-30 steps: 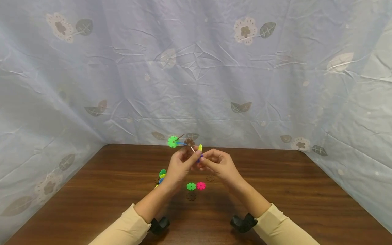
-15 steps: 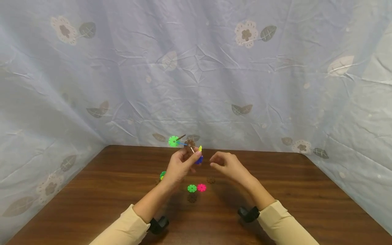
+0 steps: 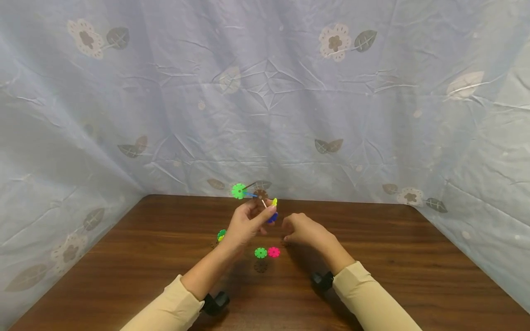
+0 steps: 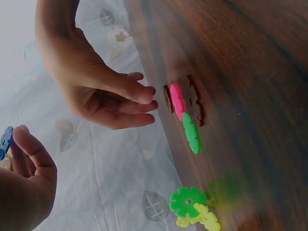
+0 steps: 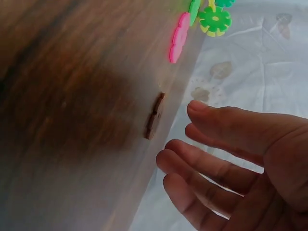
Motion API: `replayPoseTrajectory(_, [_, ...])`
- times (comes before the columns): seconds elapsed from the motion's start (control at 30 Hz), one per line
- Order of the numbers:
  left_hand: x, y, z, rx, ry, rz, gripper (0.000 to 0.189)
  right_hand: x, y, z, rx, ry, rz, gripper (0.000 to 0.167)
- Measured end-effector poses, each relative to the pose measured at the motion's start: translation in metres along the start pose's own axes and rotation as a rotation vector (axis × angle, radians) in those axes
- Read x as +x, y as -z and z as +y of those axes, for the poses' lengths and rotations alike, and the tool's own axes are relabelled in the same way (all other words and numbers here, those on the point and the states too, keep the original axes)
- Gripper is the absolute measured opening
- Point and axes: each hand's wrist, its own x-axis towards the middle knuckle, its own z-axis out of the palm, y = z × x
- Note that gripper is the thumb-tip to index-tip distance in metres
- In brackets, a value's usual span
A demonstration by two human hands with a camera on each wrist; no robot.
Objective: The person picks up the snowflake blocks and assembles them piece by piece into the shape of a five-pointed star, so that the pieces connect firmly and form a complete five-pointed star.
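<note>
My left hand point(image 3: 244, 227) pinches a joined string of notched plastic snowflake discs, held above the table. A bright green disc point(image 3: 239, 191) sits at its far left end, a brown disc point(image 3: 260, 195) in the middle, and a dark blue disc point(image 3: 273, 217) by the thumb. White and yellow pieces show between them. The fingers hide part of the string. My right hand point(image 3: 308, 232) is low over the table with nothing in it, fingers loosely bent and apart. Just beyond its fingertips, a loose brown disc point(image 5: 155, 117) lies on the wood.
A green disc point(image 3: 261, 253) and a pink disc point(image 3: 273, 252) lie side by side on the wooden table point(image 3: 393, 257). Nearer me is another brown disc point(image 3: 261, 265). Left of my left forearm is a cluster of green and yellow discs point(image 4: 187, 202). Patterned cloth point(image 3: 265, 115) surrounds the table.
My right hand has let go of the dark blue disc on the string, drawn back to the right, then lowered toward the loose brown disc. My left hand keeps its grip, almost still.
</note>
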Motion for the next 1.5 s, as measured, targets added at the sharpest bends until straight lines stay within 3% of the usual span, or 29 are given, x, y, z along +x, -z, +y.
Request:
replayPoseTrajectory(0.2, [0.0, -0.001, 0.003, -0.013, 0.006, -0.007, 0.022, 0.004, -0.003, 0.001, -0.021, -0.042, -0.044, 0.011])
replayPoseTrajectory(0.5, [0.0, 0.001, 0.002, -0.016, 0.006, -0.015, 0.02, 0.01, -0.01, 0.011, -0.058, 0.031, -0.076, 0.01])
replayPoseTrajectory(0.63, [0.0, 0.001, 0.002, -0.013, 0.014, -0.016, 0.021, 0.011, -0.011, 0.012, -0.054, 0.007, -0.079, 0.013])
replayPoseTrajectory(0.83, [-0.001, 0.001, 0.002, -0.001, 0.021, -0.015, 0.022, 0.003, -0.007, 0.005, -0.01, -0.054, -0.069, 0.022])
replayPoseTrajectory(1.03, [0.0, 0.003, 0.001, -0.012, 0.027, -0.02, 0.023, -0.001, 0.0, 0.007, 0.128, -0.004, -0.055, 0.016])
replayPoseTrajectory(1.17, [0.001, 0.004, 0.0, -0.026, 0.044, -0.038, 0.026, -0.005, 0.015, 0.011, 0.246, 0.079, 0.012, 0.01])
replayPoseTrajectory(1.27, [0.002, 0.005, -0.002, -0.017, 0.062, -0.051, 0.029, -0.01, 0.027, 0.014, 0.334, 0.141, 0.126, 0.014])
replayPoseTrajectory(1.5, [0.0, 0.003, 0.0, -0.01, 0.083, -0.033, 0.035, -0.031, 0.049, 0.005, 0.589, 0.175, 0.338, 0.024])
